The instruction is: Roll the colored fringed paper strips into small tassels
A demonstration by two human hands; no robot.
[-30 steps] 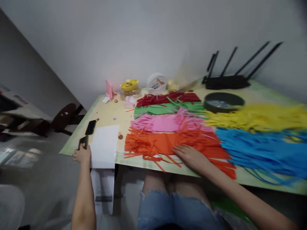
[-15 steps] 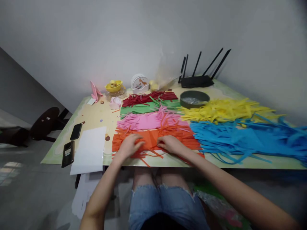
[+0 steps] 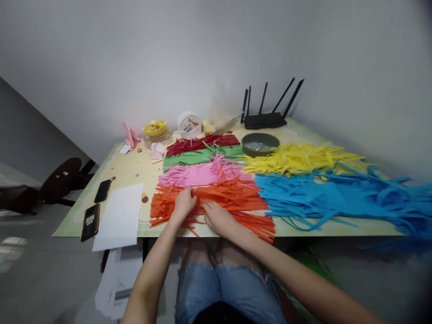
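Orange fringed paper [image 3: 236,198] lies across the near part of the table, its cut strips spreading to both sides. My left hand [image 3: 185,201] is closed on the middle of it, fingers pinching. Close to its right, my right hand [image 3: 216,218] also grips the orange paper, fingertips bent at its near edge. Just behind lies pink fringed paper [image 3: 197,174], then a green piece [image 3: 192,158] and a dark red piece [image 3: 202,142]. To the right are blue fringed paper [image 3: 337,198] and yellow fringed paper [image 3: 303,158].
A dark round bowl [image 3: 259,145] holds clear plastic. Behind it stands a black router [image 3: 265,120] with upright antennas. Two phones [image 3: 102,191] and a white sheet [image 3: 118,216] lie at the left. A yellow bowl [image 3: 155,129] and a white holder [image 3: 189,126] stand along the wall.
My hands have come closer together, the right one moving left and nearer the table edge. The orange paper's middle is now bunched between them. The whole view has shifted slightly.
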